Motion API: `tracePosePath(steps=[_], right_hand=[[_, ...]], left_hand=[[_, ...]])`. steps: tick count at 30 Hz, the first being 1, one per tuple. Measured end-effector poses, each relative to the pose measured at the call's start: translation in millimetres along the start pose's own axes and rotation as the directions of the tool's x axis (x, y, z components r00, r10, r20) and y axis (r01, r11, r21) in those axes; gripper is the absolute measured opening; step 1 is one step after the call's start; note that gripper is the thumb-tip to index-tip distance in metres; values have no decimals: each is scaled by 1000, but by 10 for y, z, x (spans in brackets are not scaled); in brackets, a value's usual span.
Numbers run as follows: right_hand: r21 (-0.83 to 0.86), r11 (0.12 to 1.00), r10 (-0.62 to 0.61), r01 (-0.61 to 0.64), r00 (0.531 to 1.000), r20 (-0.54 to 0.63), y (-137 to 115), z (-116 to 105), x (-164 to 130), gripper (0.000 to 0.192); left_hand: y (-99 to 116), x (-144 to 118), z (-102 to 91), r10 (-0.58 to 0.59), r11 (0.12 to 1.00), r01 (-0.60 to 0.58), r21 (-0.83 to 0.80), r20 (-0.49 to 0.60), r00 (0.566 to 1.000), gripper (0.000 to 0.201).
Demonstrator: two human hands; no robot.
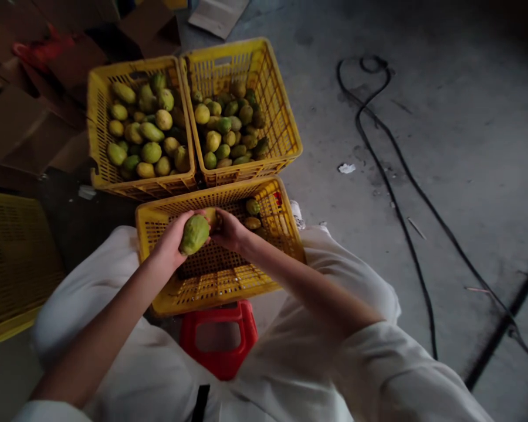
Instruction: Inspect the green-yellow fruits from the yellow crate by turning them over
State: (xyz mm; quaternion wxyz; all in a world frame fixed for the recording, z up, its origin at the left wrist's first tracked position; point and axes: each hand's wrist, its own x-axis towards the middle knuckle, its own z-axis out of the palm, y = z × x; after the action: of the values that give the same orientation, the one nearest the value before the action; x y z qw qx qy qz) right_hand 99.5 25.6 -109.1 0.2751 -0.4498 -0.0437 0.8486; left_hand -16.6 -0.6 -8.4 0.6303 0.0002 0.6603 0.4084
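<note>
One oval yellowish-green fruit [195, 234] fills curled left fingers [185, 217]; I cannot tell what the bent right fingers [222, 219] hold.

I record a rectangular yellow plastic near crate [242, 281] between two white-trousered legs [356, 264], a red plastic frame [222, 368] on its near side. Inside, toward its right end, lie oval yellow-green fruits [252, 223]. Above this crate I find the left hand [175, 239], holding an oval green fruit [195, 234]; the right hand [231, 231] is just right of it. Behind, two fruit-filled rectangular yellow plastic crates [281, 108] stand side by side. Far left, I note a yellow slatted plastic crate [15, 258], brown cardboard boxes [22, 126] behind it. Right, a looped black cable [364, 108] lies on grey concrete floor [466, 146].
</note>
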Motion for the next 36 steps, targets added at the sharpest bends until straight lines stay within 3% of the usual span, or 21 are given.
tracePosePath(steps=[4, 8, 11, 15, 19, 23, 26, 29, 31, 34, 35, 36], right_hand=[[212, 967, -169, 142, 979, 113, -397, 317, -75, 27], [154, 974, -211, 169, 923, 323, -639, 439, -285, 35], [15, 986, -163, 169, 917, 365, -690, 367, -343, 38], [-168, 964, -157, 206, 951, 265, -679, 234, -315, 33], [-287, 951, -109, 115, 993, 39, -630, 185, -329, 30], [-157, 988, -13, -13, 987, -163, -607, 97, -351, 29], [-15, 1000, 5, -8, 979, -203, -614, -32, -360, 27], [29, 999, -8, 14, 977, -213, -633, -156, -403, 24], [58, 998, -8, 21, 976, -216, -657, -214, -460, 23], [125, 991, -7, 36, 974, -226, -704, -275, -566, 25], [144, 989, -10, 44, 973, -229, -718, -294, -598, 27], [152, 987, -14, 52, 971, -238, -728, -315, -626, 28]], left_hand=[[93, -89, -75, 106, 994, -105, -39, 19, 994, 18], [155, -58, -134, -60, 985, 67, -158, 52, 997, 27], [139, -34, -148, -162, 963, 169, -210, 48, 986, 31], [105, -52, -125, -194, 949, 195, -247, 29, 981, 31], [91, -6, -67, -219, 937, 213, -277, 11, 976, 33], [-63, 173, -28, -254, 922, 239, -304, -12, 967, 30], [-307, 354, -13, -390, 886, 349, -305, -85, 917, 22], [-489, 494, 71, -435, 875, 387, -289, -122, 892, 19], [-477, 518, 186, -415, 885, 368, -287, -127, 901, 23], [-245, 434, 363, -284, 910, 256, -327, -39, 958, 28], [-136, 385, 396, -173, 909, 190, -370, 77, 982, 38], [-29, 334, 407, -60, 906, 141, -399, 208, 976, 49]])
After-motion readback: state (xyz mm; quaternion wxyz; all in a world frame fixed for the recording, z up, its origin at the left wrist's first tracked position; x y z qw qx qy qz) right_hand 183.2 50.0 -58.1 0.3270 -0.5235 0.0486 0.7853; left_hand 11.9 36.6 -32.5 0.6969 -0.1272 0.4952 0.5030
